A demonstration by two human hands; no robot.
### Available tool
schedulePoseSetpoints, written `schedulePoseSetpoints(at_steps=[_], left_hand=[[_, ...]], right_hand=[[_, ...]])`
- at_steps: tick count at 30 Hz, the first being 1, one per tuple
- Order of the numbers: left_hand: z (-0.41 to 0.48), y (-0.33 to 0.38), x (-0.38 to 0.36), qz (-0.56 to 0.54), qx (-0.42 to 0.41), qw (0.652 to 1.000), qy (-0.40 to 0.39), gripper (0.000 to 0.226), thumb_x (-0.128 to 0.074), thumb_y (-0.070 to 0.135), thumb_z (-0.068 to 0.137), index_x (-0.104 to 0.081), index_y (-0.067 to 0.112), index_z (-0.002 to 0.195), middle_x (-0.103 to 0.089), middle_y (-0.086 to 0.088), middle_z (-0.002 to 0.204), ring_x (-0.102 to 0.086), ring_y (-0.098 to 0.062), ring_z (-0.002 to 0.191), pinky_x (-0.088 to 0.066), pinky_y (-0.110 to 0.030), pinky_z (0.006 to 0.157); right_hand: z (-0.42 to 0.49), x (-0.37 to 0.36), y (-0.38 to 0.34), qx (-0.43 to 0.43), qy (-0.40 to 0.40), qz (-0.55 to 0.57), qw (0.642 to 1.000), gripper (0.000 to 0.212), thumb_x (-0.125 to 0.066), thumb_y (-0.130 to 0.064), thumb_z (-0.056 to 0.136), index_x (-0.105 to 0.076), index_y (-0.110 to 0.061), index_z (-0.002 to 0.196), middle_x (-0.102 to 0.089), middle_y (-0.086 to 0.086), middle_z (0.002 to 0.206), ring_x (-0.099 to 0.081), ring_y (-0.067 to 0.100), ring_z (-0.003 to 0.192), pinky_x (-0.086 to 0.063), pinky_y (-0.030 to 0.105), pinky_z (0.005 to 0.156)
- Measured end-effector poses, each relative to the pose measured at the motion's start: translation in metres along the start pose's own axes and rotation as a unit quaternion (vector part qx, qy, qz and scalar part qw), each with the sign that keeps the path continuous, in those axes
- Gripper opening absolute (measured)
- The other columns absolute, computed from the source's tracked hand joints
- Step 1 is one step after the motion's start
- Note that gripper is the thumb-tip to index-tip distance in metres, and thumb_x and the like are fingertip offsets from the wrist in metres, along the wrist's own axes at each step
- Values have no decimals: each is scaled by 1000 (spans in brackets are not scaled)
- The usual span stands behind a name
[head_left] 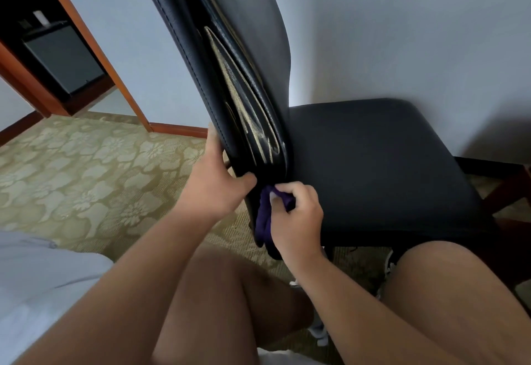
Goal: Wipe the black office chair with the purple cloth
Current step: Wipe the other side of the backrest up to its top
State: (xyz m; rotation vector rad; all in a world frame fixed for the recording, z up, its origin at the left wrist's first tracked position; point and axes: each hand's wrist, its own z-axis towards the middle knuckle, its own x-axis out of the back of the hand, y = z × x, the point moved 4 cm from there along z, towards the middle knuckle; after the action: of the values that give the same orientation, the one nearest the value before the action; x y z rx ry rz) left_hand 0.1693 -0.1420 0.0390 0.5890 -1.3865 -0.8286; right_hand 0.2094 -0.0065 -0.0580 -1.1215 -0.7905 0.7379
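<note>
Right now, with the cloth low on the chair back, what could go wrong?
The purple cloth is bunched in the right hand, so it may skip the pale streaks higher in the backrest folds. The left hand grips the backrest edge; if it slips, the chair could swing away.

Underfoot you have the floor (86,178): beige carpet with a pale flower pattern, running up to the wall. The black office chair (373,163) stands on it, base hidden under the seat. Far left, a red-brown wooden cabinet (28,83) sits on the carpet. A wooden skirting board (178,129) lines the wall.
</note>
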Motion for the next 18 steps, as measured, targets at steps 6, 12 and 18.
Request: schedulePoseSetpoints(at_steps=[6,12,18], left_hand=[[8,8,3,84,15,996,-39,53,-73,12,84,-45,24,127,-65,14,91,-58,19,71,-44,-3,53],[3,7,-1,93,29,995,-23,52,-72,14,84,-46,19,129,-66,12,88,-63,-1,59,-42,-11,44],[-6,11,-9,100,39,994,-17,48,-72,21,84,-43,24,121,-65,14,94,-65,-7,68,-45,-19,49]], right_hand=[[12,3,-18,68,59,16,996,17,-70,1,84,-67,-14,93,-55,0,99,-57,-2,87,-41,5,74],[-7,-14,37,-133,-12,24,991,15,-70,-9,85,-68,-23,85,-65,0,96,-61,2,83,-46,13,72],[-3,11,4,-48,56,50,996,20,-70,0,86,-68,-21,89,-60,-3,97,-58,-4,88,-41,3,74]])
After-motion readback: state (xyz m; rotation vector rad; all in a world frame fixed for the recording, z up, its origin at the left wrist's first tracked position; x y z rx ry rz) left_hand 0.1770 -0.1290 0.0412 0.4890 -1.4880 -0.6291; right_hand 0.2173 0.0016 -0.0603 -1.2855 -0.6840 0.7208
